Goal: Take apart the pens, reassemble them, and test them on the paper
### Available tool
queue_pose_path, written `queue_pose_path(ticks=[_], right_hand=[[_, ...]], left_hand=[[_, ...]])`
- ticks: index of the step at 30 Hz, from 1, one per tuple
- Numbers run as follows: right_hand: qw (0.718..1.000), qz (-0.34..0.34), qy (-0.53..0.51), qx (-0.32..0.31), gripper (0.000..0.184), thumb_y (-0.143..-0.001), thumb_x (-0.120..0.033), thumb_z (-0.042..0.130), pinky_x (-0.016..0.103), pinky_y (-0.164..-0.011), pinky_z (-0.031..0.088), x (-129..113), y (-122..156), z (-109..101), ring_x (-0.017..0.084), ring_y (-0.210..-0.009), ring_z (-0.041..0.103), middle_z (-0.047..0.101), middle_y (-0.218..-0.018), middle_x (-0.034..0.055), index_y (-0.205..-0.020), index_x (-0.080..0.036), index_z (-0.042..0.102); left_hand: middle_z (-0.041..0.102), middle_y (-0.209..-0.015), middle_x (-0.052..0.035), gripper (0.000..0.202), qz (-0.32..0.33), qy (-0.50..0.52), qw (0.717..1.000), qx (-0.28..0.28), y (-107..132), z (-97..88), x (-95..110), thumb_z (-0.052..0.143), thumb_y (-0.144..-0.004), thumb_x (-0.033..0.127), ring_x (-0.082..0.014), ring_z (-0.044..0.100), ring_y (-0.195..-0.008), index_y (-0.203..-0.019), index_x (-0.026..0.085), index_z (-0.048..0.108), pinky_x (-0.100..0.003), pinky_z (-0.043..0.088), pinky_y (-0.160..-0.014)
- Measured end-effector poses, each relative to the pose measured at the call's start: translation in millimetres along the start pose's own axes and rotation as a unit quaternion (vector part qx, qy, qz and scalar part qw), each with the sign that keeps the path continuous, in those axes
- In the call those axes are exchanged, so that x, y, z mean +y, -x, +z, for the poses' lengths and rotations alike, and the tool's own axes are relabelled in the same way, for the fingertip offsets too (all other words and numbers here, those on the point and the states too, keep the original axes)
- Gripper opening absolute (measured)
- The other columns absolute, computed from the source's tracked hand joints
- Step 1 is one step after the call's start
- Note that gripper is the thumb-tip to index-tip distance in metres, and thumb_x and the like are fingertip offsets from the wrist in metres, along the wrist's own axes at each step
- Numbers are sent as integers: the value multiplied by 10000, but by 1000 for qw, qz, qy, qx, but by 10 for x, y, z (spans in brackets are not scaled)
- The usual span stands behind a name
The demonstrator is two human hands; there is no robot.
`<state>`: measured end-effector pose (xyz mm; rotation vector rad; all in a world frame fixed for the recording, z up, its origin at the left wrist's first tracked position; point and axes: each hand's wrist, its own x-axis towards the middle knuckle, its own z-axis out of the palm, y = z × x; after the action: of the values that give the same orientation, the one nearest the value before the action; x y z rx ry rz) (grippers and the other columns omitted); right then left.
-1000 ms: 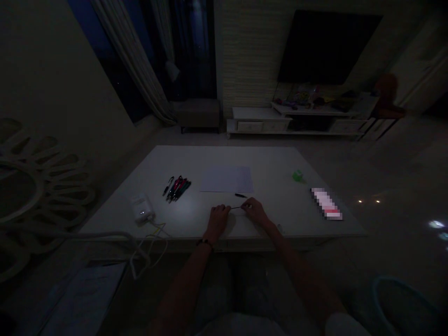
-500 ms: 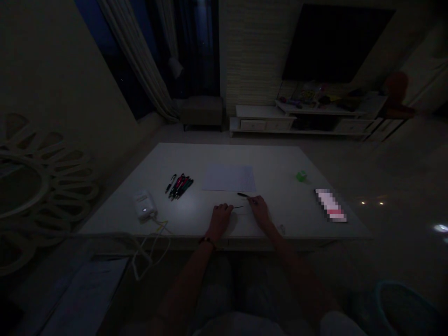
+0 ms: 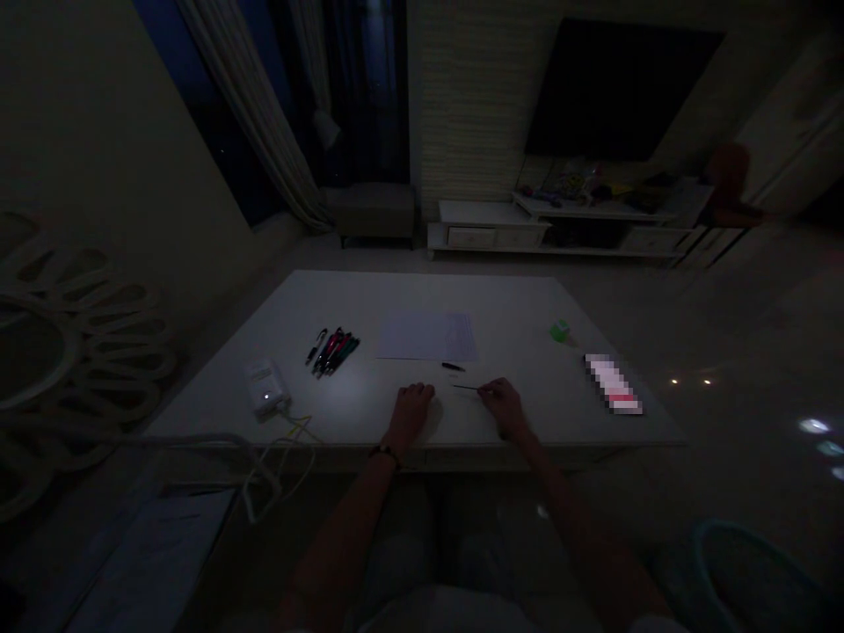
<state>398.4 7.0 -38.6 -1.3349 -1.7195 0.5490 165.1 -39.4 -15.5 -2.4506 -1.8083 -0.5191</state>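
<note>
The room is dim. My right hand rests on the white table and pinches a thin dark rod, perhaps a pen refill, that points left. My left hand lies curled on the table just left of it, and I cannot see anything in its fingers. A short dark pen part lies just beyond the hands, at the near edge of a sheet of paper.
A bunch of pens lies at the left, a white device with a lit dot and cables near the left front corner. A small green cube and a pink-white object sit at the right. A TV stand is behind.
The two hands held the thin rod between them; now the left hand has let go and the right hand has drawn the rod off to the right.
</note>
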Motion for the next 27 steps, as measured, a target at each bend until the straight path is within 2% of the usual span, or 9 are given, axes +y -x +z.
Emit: queue_pose_path(ticks=[2,8,11,17,21,24,27], right_hand=[[999,-1,34,9,232,-777,-396,572,297,-709,449,30,-29,-15,180,-804,549,569,-852,64,-778,-202,699],[993,-51,101,-41,225,-782,-383,588,329,-834,420,-105,-154,240,198,-902,521,569,-899,71,-884,-225,711],[991,-54,119,-30,279,-795,-369,570,341,-849,418,-89,-113,196,210,-934,511,569,-945,86,-991,-206,680],[977,-51,207,10,354,-845,-350,477,395,-913,377,94,239,-116,239,-1056,483,574,-1115,120,-1132,-188,605],[956,-40,290,10,441,-867,-384,411,445,-1003,281,258,490,-362,260,-1240,373,481,-1307,143,-1234,-165,522],[938,-16,347,-17,501,-878,-406,359,460,-1036,231,412,644,-653,265,-1307,298,412,-1376,156,-1287,-138,470],[922,32,385,-15,545,-877,-433,327,477,-1043,208,587,793,-968,275,-1335,249,359,-1414,153,-1328,-144,422]], left_hand=[[559,-955,-55,195,3,16,1000,10,-7,28,-8,373,-905,168,-181,499,-889,-1036,202,513,-335,345,-780],[576,-935,-54,129,1,38,999,25,-30,56,-23,435,-890,207,-183,493,-898,-941,175,550,-338,362,-816],[573,-966,-56,139,9,38,999,30,-23,20,-27,479,-871,221,-181,492,-936,-963,197,581,-353,355,-867],[590,-1041,-53,223,-1,34,998,49,-23,-26,-8,516,-847,234,-194,492,-1009,-1043,269,615,-400,340,-928],[574,-1157,-75,315,-22,34,997,70,-22,-50,-23,546,-827,270,-210,479,-1095,-1141,259,572,-410,340,-958],[570,-1186,-94,342,-73,27,993,91,125,-108,-193,479,-853,243,-209,486,-1112,-1188,208,533,-390,361,-950],[559,-1211,-109,314,-133,-9,988,82,450,-192,-542,417,-869,247,-225,475,-1139,-1147,187,551,-419,361,-951]])
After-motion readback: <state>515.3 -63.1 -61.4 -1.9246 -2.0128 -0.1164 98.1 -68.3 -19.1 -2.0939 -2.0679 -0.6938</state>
